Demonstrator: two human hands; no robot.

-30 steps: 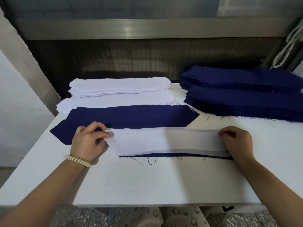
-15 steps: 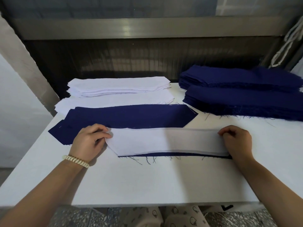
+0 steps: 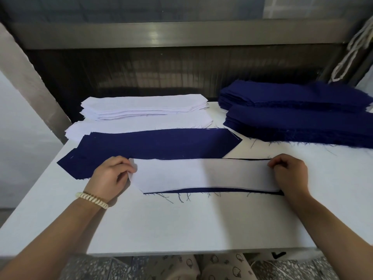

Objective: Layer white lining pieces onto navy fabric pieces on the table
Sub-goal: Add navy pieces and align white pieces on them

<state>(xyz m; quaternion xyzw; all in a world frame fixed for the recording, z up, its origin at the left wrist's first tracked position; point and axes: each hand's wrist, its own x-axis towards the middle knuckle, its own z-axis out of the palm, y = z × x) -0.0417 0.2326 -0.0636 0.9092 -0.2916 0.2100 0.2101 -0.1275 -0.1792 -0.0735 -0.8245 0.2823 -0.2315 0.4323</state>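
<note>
- While the left hand [image 3: 112, 174] and right hand [image 3: 289, 174] each pinched an end of the white lining piece [image 3: 201, 173], it lay on a navy piece [image 3: 212, 190] on the surface [image 3: 181, 225].
- Alignment seemed the step in hand; next, the edges wanted squaring.

The head view looks forward and down from above the near edge of the bench [image 3: 181, 229], close enough that both forearms enter from the bottom corners. It aims at the middle of the bench, where the left hand [image 3: 113, 174] and right hand [image 3: 290, 172] grip the ends of the white lining piece [image 3: 201, 174]. The wide lens takes in the slanting left edge and the full depth to the far edge, with a metal rail [image 3: 181, 35] beyond. Below the near edge show patterned trousers [image 3: 218, 265] and speckled floor [image 3: 96, 267].
</note>
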